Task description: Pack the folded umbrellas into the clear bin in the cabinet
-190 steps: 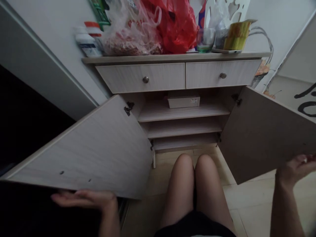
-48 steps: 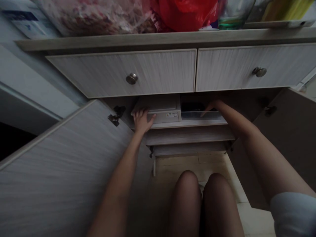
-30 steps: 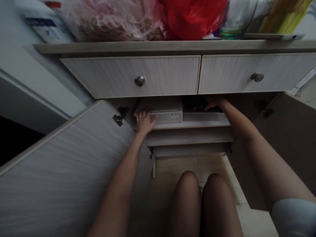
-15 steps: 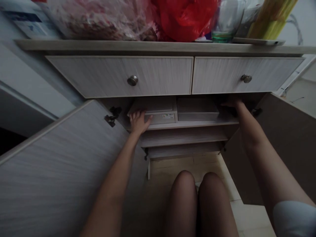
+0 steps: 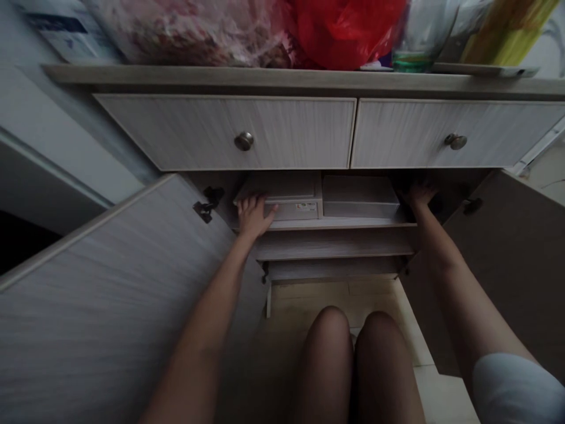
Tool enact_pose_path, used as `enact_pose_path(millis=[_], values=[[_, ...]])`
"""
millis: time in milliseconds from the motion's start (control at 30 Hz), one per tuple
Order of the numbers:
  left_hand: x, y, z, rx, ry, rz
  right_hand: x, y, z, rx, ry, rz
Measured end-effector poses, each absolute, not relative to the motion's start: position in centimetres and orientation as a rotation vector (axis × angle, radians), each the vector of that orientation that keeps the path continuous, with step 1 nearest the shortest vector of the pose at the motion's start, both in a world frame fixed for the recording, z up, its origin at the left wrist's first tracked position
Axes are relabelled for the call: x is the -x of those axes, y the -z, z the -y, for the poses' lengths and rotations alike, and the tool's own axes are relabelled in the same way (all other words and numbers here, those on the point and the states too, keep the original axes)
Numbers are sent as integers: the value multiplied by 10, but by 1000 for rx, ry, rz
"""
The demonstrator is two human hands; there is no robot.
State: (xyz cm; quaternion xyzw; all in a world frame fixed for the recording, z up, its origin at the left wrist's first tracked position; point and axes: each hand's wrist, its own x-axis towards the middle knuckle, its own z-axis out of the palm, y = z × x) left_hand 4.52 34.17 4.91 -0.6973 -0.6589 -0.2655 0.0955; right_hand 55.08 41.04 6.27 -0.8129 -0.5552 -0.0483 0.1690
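My left hand (image 5: 255, 218) rests with spread fingers on the front edge of a pale, flat box (image 5: 291, 210) with a small label, on the cabinet's upper shelf. Right of it, on the same shelf, lies a second pale box (image 5: 361, 208). My right hand (image 5: 419, 193) reaches into the dark right end of the shelf, just beside the second box. Its fingers look spread, though the tips are dim. Dark shapes sit around this hand, too shadowed to name. I cannot tell whether it touches the box.
Two cabinet doors stand open, the left door (image 5: 132, 282) and the right door (image 5: 507, 259). Above are two drawers with round knobs (image 5: 244, 141). On the top lie a clear plastic bag (image 5: 212, 35), a red bag (image 5: 348, 29) and a glass jar (image 5: 417, 41). My knees (image 5: 333, 330) are below.
The view has shifted slightly, so the cabinet sits further right. My right hand has come closer to the second box, its fingers now more spread. My left hand stays on the labelled box.
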Motion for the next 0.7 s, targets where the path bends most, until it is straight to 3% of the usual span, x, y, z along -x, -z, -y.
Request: enact_pose_path(millis=[233, 400, 700], values=[[-44, -47, -343, 2055, 785, 1940, -489, -48, -372, 1806, 238, 1906], [-45, -48, -343, 2035, 788, 1947, -475, -26, -351, 1794, 306, 2097], [-42, -49, -351, 2020, 847, 1937, -481, -41, -368, 1826, 179, 2178]])
